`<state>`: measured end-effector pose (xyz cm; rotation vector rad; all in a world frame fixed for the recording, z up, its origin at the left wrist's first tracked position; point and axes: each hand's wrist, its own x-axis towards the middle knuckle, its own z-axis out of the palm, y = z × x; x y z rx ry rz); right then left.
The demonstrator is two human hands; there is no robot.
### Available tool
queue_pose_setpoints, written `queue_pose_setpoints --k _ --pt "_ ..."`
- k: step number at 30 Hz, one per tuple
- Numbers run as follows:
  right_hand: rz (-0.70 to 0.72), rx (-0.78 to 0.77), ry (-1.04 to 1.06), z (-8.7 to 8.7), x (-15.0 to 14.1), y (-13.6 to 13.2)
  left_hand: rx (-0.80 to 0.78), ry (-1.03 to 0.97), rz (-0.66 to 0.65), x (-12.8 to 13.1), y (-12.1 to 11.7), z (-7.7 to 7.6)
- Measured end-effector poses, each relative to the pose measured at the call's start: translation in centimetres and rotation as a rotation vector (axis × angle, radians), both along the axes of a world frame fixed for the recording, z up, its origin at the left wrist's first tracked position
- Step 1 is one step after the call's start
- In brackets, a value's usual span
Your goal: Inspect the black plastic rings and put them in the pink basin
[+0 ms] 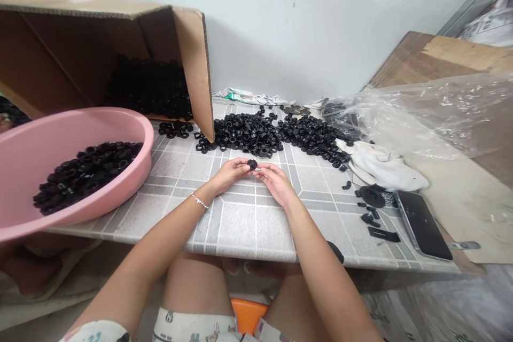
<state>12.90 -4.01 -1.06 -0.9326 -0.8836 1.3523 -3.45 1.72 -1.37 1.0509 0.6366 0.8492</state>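
My left hand (233, 173) pinches a small black plastic part (252, 164) above the front middle of the table. My right hand (276, 181) meets it from the other side, its fingertips closed at the part's right edge. A tiny pale, metallic-looking bit shows at those fingertips, too small to name. Just beyond the hands lies a heap of black plastic rings (248, 133). To its right spreads a second heap of small black pieces (312, 136).
At left, a pink basin (146, 144) holds many black parts, with a cardboard box (196, 64) tipped on its side behind it. On the right lie a white cloth (380, 163), a phone (422, 224), black scraps (382, 234) and clear plastic sheeting (433, 112). The table's edge runs close in front.
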Motion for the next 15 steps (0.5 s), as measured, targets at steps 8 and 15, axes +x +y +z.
queue_pose_setpoints --k 8,15 --pt "0.007 -0.013 0.053 0.19 -0.21 -0.14 -0.033 -0.038 -0.010 -0.11 -0.03 0.09" --pt "0.023 -0.025 0.037 0.06 -0.07 -0.16 -0.023 -0.056 -0.011 0.02 0.06 -0.04"
